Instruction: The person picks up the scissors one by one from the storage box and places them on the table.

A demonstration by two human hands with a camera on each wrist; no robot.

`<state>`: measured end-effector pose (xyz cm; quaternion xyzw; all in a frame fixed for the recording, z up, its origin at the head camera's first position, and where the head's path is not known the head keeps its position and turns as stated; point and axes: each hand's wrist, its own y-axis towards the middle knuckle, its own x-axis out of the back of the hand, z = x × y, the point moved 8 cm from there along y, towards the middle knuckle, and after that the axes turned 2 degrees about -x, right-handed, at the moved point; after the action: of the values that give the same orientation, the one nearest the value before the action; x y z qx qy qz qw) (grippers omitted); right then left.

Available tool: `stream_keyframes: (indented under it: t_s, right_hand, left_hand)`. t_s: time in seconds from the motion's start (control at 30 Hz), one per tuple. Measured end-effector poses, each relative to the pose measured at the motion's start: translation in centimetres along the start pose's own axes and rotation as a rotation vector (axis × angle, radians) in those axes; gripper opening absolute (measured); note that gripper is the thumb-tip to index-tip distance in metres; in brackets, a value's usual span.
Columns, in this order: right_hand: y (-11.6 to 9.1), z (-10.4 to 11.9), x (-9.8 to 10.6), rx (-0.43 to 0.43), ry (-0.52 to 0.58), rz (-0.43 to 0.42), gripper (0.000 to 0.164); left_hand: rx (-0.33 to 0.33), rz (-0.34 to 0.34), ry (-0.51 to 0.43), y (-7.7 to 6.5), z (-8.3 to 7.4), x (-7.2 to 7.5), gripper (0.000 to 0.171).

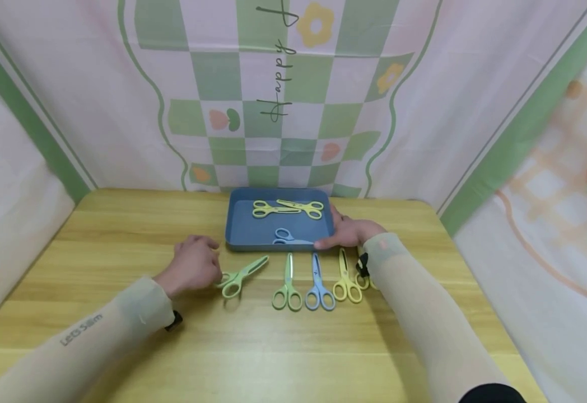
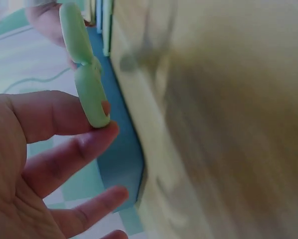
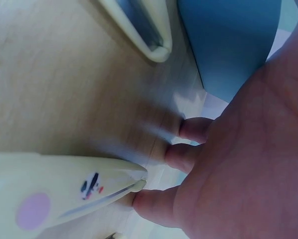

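On the wooden desk [image 1: 122,358], a row of scissors lies nearest. The left hand [image 1: 192,268] pinches a handle ring of the leftmost green scissors [image 1: 238,277] with its fingertips. Beside them lie another green pair [image 1: 287,288], a blue pair [image 1: 318,288] and a yellow pair [image 1: 346,280]. Farther back, the right hand [image 1: 349,232] rests on the blue tray [image 1: 243,224], fingers fairly straight over its right rim; inside lie yellow scissors [image 1: 285,209].
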<state>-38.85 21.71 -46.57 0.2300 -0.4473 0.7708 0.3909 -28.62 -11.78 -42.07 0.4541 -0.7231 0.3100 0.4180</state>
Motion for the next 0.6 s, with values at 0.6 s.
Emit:
stream_keyframes:
  t_s: [0.6]
  right_hand:
    - [1.2, -1.1, 0.1, -0.003, 0.003, 0.006, 0.146]
  left_hand:
    - [0.116, 0.064, 0.189, -0.9, -0.5, -2.5, 0.029]
